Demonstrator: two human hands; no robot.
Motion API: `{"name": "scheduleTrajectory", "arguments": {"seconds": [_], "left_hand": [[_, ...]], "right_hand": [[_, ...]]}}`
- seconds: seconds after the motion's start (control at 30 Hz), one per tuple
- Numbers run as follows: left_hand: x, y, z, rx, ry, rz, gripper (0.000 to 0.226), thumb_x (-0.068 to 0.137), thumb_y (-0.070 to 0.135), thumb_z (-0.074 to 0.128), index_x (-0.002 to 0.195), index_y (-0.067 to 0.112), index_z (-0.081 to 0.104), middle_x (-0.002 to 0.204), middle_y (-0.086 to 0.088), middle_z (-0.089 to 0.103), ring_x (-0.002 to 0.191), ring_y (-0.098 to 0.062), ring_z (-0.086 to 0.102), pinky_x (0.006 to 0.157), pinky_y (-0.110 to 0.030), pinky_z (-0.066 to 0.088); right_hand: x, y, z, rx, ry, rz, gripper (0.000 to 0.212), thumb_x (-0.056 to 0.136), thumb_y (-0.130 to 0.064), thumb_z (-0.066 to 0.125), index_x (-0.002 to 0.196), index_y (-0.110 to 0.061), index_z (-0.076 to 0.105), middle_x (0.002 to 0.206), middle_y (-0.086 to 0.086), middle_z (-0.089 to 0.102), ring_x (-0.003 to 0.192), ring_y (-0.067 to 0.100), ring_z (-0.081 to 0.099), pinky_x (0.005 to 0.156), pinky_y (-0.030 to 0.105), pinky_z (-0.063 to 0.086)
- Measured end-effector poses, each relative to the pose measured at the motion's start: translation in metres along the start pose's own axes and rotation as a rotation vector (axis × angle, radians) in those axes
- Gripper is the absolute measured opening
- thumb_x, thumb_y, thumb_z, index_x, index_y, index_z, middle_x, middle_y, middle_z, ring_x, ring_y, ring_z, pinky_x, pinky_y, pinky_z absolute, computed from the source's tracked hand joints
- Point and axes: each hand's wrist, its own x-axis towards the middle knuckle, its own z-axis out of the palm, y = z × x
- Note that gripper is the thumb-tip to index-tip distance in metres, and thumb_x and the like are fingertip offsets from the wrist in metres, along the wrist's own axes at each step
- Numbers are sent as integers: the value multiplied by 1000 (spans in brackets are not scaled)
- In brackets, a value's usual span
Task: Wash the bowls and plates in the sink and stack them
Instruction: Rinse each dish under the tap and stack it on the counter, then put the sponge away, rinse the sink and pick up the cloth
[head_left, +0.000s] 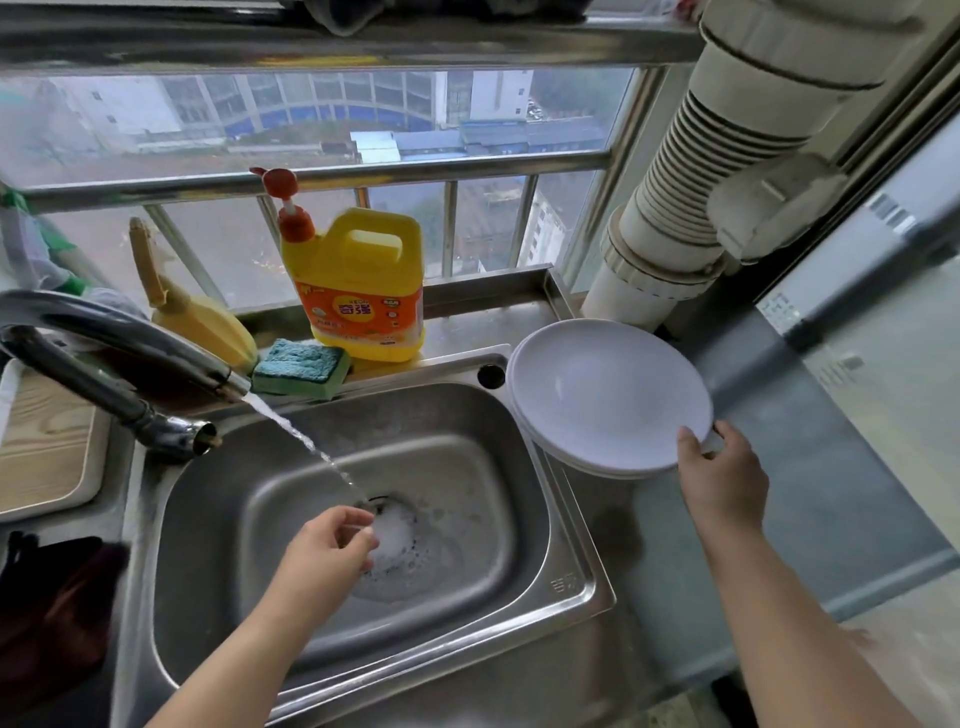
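A person's right hand (719, 467) pinches the near rim of the top plate (608, 395), thumb over the edge and fingers under it, apparently to seat it squarely on the stack of plates (545, 441) beneath; the stack sits on the counter (779, 509) just beyond that hand, beside the sink (566, 582), likely so that washed pieces stay out of the water. The left hand (332, 545) reaches down into the basin with fingers loosely curled and holding nothing that can be seen, its fingertips at the foam (397, 530) over the drain; the stream from the tap (130, 343) lands just beyond them, so it seems to be rinsing itself or clearing suds. No dish shows in the basin, which suggests the washing is almost done. Beyond the left hand a sponge (301, 366) and a yellow soap bottle (358, 291) stand on the back ledge, within easy reach.
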Motion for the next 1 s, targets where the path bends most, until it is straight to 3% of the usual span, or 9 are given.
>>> {"name": "scheduleTrajectory", "arguments": {"seconds": [0.1,0.2,0.33,0.43,0.53,0.63,0.77,0.87,1.0], "left_hand": [[2,3,4,-23,0,24,10,93,10,56,96,18,62,83,-5,71,71,-21,69,78,-43,55],[5,6,7,-38,6,44,11,93,11,56,96,19,62,83,-4,71,71,-19,70,78,-43,56],[5,9,7,-78,17,41,11,94,11,54,97,18,62,85,-4,71,73,-18,69,77,-41,56],[5,1,-2,-139,49,14,11,94,10,53,97,17,61,86,-5,70,73,-19,68,71,-35,54],[5,-17,-19,-189,112,-12,11,94,9,53,96,17,60,86,-6,70,73,-19,67,70,-33,53],[5,-36,-38,-258,203,-50,13,95,8,52,92,18,59,84,-4,69,69,-18,64,68,-28,50],[9,-57,-59,-373,356,-100,19,94,6,53,83,21,57,75,-3,66,61,-17,60,70,-33,49],[19,-64,-72,-422,441,-105,19,93,7,55,80,21,57,75,-4,65,62,-19,59,70,-34,49],[35,-60,-82,-455,493,-89,17,92,9,55,81,21,58,75,-4,66,62,-18,61,70,-35,50]], "right_hand": [[-6,0,-3,-30,93,-14,51,92,-42,53,127,-6,49,113,18,60,104,38,56,80,43,46],[-24,-18,-8,109,210,-257,35,91,-36,51,106,-5,55,90,7,57,83,29,57,70,30,42],[-73,-62,-1,325,-35,-525,9,90,-27,54,91,-18,56,71,-10,58,67,2,58,60,2,38],[-104,-87,34,353,-349,-608,6,91,-18,62,88,-21,57,63,-5,58,60,7,55,56,7,39],[-124,-101,81,260,-740,-544,2,92,-23,60,93,-22,60,64,-6,55,55,2,49,54,11,40],[-141,-111,127,108,-945,-464,6,93,-27,58,94,-23,62,74,-1,65,60,5,55,55,13,42],[-158,-125,170,130,-1019,-302,13,96,-24,53,86,-22,60,72,-2,67,57,8,59,61,21,45],[-160,-134,191,150,-1025,-251,15,96,-23,52,93,-13,63,73,0,67,62,14,61,67,29,51],[-140,-149,209,92,-889,-214,17,95,-26,52,101,-15,63,87,1,68,82,17,63,71,27,48]]}}
